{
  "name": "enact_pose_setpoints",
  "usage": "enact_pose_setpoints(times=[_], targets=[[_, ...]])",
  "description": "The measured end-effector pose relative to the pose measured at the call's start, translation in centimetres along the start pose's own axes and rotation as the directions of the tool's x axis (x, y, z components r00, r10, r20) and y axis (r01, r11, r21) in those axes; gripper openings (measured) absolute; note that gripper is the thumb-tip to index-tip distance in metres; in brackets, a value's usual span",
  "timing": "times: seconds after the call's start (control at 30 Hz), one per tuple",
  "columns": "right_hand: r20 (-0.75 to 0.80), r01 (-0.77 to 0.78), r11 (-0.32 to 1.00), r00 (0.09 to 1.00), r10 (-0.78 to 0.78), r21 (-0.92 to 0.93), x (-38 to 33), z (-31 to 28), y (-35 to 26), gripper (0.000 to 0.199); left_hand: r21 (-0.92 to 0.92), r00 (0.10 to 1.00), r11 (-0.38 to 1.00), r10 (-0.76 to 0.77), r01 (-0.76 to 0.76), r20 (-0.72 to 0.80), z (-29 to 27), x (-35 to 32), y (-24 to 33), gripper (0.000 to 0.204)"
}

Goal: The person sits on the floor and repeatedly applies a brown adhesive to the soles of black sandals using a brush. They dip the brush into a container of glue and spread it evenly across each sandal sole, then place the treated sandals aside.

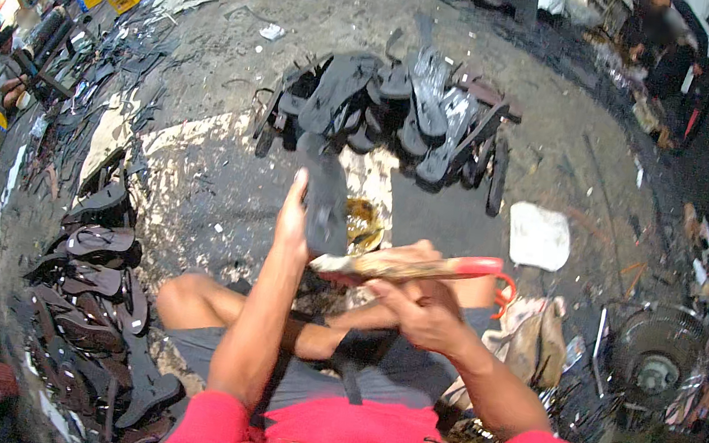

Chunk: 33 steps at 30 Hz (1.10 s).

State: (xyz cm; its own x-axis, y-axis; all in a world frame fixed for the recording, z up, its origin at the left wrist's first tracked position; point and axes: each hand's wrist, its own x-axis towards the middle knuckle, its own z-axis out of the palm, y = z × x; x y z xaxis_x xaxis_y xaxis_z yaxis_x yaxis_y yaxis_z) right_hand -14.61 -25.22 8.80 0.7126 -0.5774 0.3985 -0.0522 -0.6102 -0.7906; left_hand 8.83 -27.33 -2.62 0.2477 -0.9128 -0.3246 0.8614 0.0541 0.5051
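My left hand (294, 223) grips a dark flat sandal sole (321, 184) by its left edge, with the thumb along the side. In my right hand (425, 313) is a brush (402, 270) with a red looped handle end and a tan, crusted body. Its pale tip touches or nearly touches the near end of the sole; I cannot tell which. Just beyond the brush stands a small container of amber, glue-like stuff (362, 223), partly hidden by the sole and my right hand.
Ahead lies a heap of dark sandals and soles (368, 100). More brown sandals (93, 283) are piled at my left. To the right are a white pad (539, 236) and a round fan (655, 367). Another person (672, 58) sits at the far right.
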Motion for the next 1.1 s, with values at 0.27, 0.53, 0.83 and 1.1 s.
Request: enact_pose_setpoints(times=[0.27, 0.53, 0.83, 1.1], targets=[[-0.301, -0.282, 0.959, 0.912, 0.278, 0.032, -0.9, -3.1, 0.5, 0.024, 0.379, 0.939, 0.911, 0.259, -0.160, -0.226, 2.0, 11.9, 6.1, 0.082], [-0.293, -0.365, 0.914, 0.867, 0.404, 0.179, 1.5, -3.2, 9.5, 0.048, 0.745, 0.695, 0.609, 0.660, -0.273, -0.284, -12.6, -14.8, 16.0, 0.041], [-0.253, -0.461, 0.887, 0.857, 0.449, 0.016, 4.9, -0.8, 10.7, 0.046, 0.655, 0.138, 0.653, 0.740, -0.382, -0.658, -33.9, -29.8, 30.3, 0.036], [-0.038, -0.427, 0.904, 0.903, 0.427, 0.008, 5.8, 4.2, 13.7, 0.036, 0.877, 0.106, 0.457, 0.874, 0.147, -0.473, -40.5, -22.6, 33.8, 0.044]])
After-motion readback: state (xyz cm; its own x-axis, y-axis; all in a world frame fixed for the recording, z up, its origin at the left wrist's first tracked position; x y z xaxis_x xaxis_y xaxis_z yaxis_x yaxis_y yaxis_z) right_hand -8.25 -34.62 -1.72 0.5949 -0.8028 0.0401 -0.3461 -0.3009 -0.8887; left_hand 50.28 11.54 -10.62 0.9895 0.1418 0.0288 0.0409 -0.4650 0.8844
